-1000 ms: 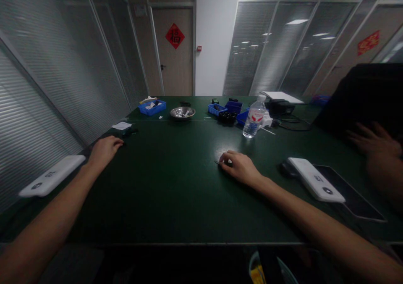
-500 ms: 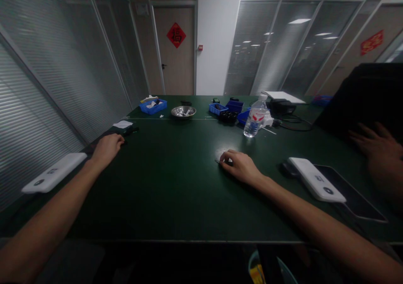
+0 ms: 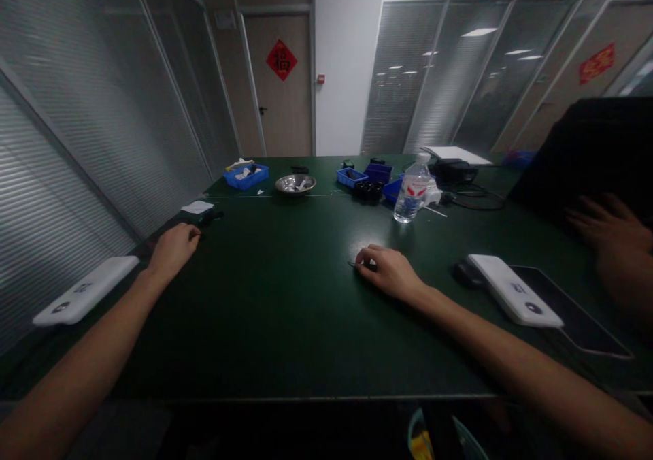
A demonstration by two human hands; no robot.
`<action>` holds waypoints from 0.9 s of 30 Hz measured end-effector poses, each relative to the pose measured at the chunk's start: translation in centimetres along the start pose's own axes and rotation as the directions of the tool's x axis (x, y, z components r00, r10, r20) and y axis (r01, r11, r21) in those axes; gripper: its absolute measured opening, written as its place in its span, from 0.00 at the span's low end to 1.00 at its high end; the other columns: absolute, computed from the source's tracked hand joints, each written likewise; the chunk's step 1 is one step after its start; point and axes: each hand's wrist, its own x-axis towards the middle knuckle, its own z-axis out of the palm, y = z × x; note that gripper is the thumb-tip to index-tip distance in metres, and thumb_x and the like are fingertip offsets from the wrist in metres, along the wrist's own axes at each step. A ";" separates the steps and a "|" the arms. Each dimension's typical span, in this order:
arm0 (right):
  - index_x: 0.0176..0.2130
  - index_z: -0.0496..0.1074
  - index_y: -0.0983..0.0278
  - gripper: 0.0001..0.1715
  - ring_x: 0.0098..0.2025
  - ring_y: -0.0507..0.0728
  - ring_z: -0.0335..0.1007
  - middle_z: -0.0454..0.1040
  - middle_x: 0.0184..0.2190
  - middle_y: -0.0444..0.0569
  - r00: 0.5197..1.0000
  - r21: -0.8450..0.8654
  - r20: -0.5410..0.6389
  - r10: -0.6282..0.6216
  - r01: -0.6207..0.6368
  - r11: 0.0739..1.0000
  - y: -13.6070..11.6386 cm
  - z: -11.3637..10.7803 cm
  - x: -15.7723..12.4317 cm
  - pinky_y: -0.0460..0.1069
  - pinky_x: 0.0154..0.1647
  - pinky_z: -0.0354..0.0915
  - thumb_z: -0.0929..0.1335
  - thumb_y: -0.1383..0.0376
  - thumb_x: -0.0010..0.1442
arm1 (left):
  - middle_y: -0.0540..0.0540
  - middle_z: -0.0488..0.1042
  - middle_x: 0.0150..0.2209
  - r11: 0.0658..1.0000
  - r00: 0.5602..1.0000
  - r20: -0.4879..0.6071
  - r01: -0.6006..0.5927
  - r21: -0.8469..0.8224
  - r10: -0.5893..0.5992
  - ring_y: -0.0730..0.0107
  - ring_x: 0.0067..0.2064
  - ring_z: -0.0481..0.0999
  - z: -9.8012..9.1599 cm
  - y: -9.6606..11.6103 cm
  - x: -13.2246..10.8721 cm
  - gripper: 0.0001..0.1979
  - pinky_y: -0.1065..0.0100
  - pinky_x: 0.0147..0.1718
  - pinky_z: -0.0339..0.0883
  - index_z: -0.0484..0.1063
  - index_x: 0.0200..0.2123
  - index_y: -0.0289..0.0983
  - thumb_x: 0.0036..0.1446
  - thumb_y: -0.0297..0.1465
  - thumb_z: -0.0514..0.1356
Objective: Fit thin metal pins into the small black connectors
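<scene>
My left hand rests on the left side of the dark green table, its fingers curled together. Whatever they hold, if anything, is hidden. Just beyond lie a small black object and a white piece of paper. Right of the table's middle, my right hand is closed in a pinch low over the surface. A thin greyish tip pokes out past its fingertips, too small to name. A clear water bottle with a red and white label stands upright beyond this hand.
A metal bowl and blue baskets with small things stand at the back. White power-bank-like devices lie by both forearms, the right one partly on a dark tablet. Another person's hand is at a black laptop-like screen.
The camera view has shifted very slightly. Both hands keep nearly the same place and closed shape on the table.
</scene>
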 end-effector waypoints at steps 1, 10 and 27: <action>0.47 0.77 0.59 0.11 0.40 0.57 0.73 0.76 0.44 0.50 1.000 0.003 0.003 0.004 -0.004 1.000 -0.1 0.0 0.0 0.48 0.37 0.65 0.67 0.59 0.69 | 0.39 0.76 0.46 1.000 1.000 0.000 -0.006 -0.008 0.006 0.53 0.47 0.76 0.1 0.0 0.2 0.14 0.59 0.47 0.69 0.78 0.45 0.32 0.65 0.31 0.56; 0.47 0.76 0.60 0.10 0.38 0.55 0.73 0.76 0.43 0.49 0.999 0.014 -0.013 -0.050 0.050 0.999 -1.1 0.3 -0.2 0.48 0.36 0.63 0.67 0.60 0.69 | 0.43 0.75 0.51 0.786 0.868 0.085 -0.396 -0.474 0.489 0.61 0.49 0.76 -1.4 13.2 -1.3 0.14 0.60 0.49 0.72 0.78 0.51 0.39 0.69 0.34 0.56; 0.48 0.75 0.60 0.10 0.38 0.55 0.72 0.76 0.42 0.48 0.961 0.121 0.038 -0.276 0.269 0.955 -3.3 0.6 -1.1 0.49 0.39 0.63 0.67 0.62 0.69 | 0.47 0.78 0.42 0.472 0.801 -0.024 -0.377 -0.797 0.599 0.68 0.40 0.76 -1.8 25.6 -6.4 0.11 0.67 0.38 0.69 0.77 0.51 0.39 0.65 0.28 0.63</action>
